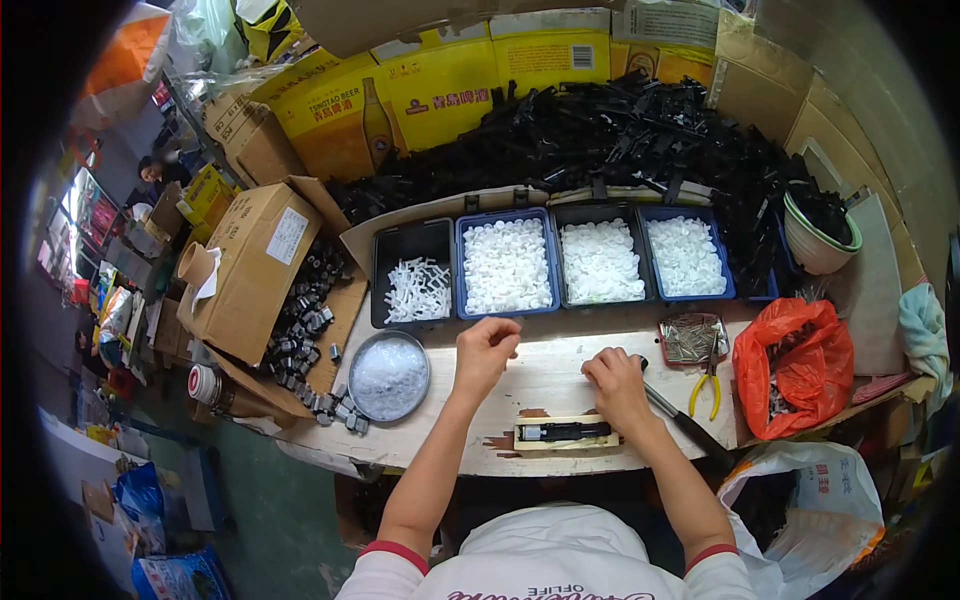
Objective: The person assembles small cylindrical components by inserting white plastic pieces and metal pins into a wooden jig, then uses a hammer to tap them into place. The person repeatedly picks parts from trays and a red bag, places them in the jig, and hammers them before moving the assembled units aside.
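Observation:
My left hand hovers over the bench in front of the blue bin of white round plastic pieces. Its thumb and fingers are pinched together; what they may hold is too small to make out. My right hand is curled with its fingertips pointing down, just beyond a light wooden fixture; whatever is in its fingers is hidden. A black elongated part with a metal end lies in that fixture. Beside my right hand rests a hammer-like tool with a metal shaft and black grip.
Further bins hold white tubes and small white parts. A round metal dish stands left. Yellow-handled pliers, a tray of pins and a red bag sit right. Black parts are heaped behind.

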A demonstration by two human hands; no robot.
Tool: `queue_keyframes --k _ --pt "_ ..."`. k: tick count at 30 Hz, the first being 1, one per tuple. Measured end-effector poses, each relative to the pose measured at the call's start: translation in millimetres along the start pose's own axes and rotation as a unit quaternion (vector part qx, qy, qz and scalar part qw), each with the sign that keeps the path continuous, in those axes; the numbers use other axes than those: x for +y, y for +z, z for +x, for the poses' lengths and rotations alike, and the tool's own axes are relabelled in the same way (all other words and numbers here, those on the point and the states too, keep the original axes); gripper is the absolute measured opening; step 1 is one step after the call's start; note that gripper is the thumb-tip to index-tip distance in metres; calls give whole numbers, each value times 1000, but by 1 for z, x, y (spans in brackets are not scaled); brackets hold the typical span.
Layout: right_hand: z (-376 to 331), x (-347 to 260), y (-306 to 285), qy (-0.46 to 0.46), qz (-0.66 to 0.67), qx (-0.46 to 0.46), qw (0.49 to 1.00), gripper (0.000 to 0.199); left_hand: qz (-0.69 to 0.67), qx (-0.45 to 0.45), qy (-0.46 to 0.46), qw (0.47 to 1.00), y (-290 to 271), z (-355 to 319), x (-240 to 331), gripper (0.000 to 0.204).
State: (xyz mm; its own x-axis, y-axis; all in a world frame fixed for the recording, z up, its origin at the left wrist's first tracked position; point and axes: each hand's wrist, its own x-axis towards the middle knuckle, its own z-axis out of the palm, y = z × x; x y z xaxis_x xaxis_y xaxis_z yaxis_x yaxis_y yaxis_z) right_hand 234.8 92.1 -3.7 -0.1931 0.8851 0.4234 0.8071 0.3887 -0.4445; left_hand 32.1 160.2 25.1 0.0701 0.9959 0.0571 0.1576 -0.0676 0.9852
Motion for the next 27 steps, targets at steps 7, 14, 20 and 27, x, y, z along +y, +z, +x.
queue_keyframes --k 7,14,20,27 --pt "3 2 -3 2 4 2 1000 14 277 19 171 945 7 40 7 13" --pt "-2 4 -3 -3 -7 -4 1000 15 430 -116 105 889 33 76 21 13" --pt "-2 7 -5 -5 5 1 1000 13 287 1 139 948 -2 95 1 8" --pt "2 -4 -25 28 94 31 995 9 -173 -142 -57 973 -11 23 30 14"
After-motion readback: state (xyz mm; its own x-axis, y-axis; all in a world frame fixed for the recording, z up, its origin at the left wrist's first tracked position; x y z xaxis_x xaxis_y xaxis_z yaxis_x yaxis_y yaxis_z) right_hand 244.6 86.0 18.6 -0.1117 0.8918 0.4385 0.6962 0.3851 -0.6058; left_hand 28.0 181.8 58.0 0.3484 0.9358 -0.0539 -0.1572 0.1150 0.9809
